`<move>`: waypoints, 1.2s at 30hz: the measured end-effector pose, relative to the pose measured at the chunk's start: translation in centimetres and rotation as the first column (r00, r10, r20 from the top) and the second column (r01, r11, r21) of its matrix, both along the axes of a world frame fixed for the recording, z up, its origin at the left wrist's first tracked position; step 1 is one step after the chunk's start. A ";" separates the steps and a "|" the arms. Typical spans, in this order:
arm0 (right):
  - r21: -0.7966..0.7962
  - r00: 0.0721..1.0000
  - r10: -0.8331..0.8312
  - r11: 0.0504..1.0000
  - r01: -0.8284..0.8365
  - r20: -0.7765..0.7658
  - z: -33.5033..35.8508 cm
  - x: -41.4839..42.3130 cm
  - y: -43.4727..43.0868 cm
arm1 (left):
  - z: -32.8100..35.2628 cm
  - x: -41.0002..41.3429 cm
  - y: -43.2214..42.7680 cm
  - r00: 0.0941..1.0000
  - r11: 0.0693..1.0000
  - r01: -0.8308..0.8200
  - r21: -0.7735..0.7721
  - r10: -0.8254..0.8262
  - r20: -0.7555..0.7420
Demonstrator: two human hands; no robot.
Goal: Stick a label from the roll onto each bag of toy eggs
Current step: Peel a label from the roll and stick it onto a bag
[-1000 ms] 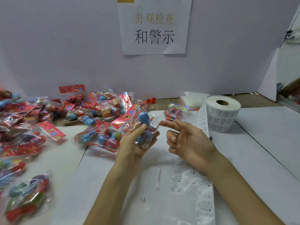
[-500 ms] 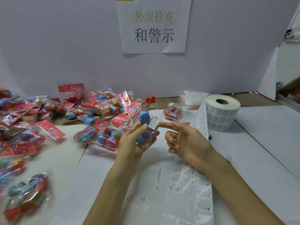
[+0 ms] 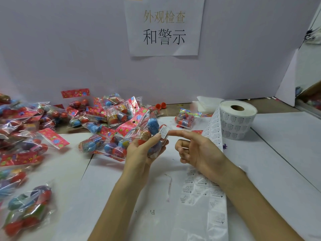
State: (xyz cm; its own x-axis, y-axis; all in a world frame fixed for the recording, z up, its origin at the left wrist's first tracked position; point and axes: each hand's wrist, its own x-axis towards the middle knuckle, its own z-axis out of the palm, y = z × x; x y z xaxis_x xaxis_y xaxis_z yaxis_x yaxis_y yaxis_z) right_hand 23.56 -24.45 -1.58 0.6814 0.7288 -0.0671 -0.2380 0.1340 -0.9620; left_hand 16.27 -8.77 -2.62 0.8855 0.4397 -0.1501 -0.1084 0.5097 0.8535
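Clear bag in left hand

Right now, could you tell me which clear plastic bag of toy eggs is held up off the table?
The clear plastic bag gripped in the left hand, bearing a small white warning label; the other bags lie on the table.

roll: white, black print
held bag: clear; blue, red eggs
label: white, black text
pile left of roll: red flowered headers
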 end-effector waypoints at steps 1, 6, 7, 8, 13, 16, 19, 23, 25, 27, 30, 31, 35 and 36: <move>-0.005 1.000 -0.004 1.000 0.004 0.010 0.0 0.0 0.0 | 0.0 0.0 0.0 1.000 1.000 0.000 0.001 0.000 -0.004; -0.025 0.998 -0.024 0.999 0.025 0.064 0.0 0.0 0.0 | -0.2 0.1 0.1 1.000 1.000 -0.007 0.016 0.007 -0.027; -0.028 0.996 -0.027 0.999 0.029 0.079 0.0 -0.1 0.0 | -0.2 0.2 0.1 1.000 1.000 -0.010 0.016 0.010 -0.030; -0.028 0.995 -0.030 0.999 0.033 0.091 0.0 -0.1 0.0 | -0.2 0.2 0.1 0.999 1.000 -0.014 0.017 0.014 -0.034; -0.042 0.988 -0.057 0.997 0.064 0.141 -0.1 -0.1 0.1 | -0.3 0.4 0.2 0.998 0.999 -0.032 0.018 0.032 -0.051; -0.069 0.980 -0.072 0.994 0.087 0.187 -0.3 0.0 0.2 | -0.4 0.5 0.2 0.998 0.999 -0.045 0.012 0.046 -0.051; -0.098 0.957 -0.087 0.988 0.117 0.275 -0.4 0.0 0.3 | -0.5 0.5 0.3 0.997 0.998 -0.061 0.004 0.061 -0.051; -0.155 0.822 -0.195 0.934 0.322 0.535 -1.4 0.0 0.6 | -0.7 0.6 0.4 0.996 0.997 -0.072 -0.006 0.071 -0.062; -0.214 0.677 -0.221 0.841 0.497 0.702 -2.1 0.2 0.8 | -0.7 0.7 0.4 0.996 0.998 -0.065 -0.027 0.063 -0.061; -0.219 0.630 -0.234 0.802 0.556 0.741 -2.3 0.3 0.7 | -0.6 0.6 0.5 0.998 0.998 -0.046 -0.046 0.044 -0.048; -0.160 0.693 -0.267 0.860 0.485 0.670 -2.1 0.5 0.4 | -0.5 0.4 0.3 1.000 1.000 0.015 -0.016 -0.015 -0.026; -0.150 0.703 -0.263 0.871 0.468 0.661 -2.0 0.5 0.5 | -0.4 0.2 0.1 0.999 0.999 0.043 0.017 -0.042 -0.017; -0.154 0.706 -0.245 0.880 0.450 0.665 -2.1 0.2 0.6 | -0.5 -0.2 -0.5 0.992 0.989 0.117 0.091 -0.120 0.027; -0.157 0.699 -0.243 0.876 0.456 0.672 -2.0 0.1 0.6 | -0.4 -0.2 -0.5 0.991 0.987 0.130 0.095 -0.133 0.029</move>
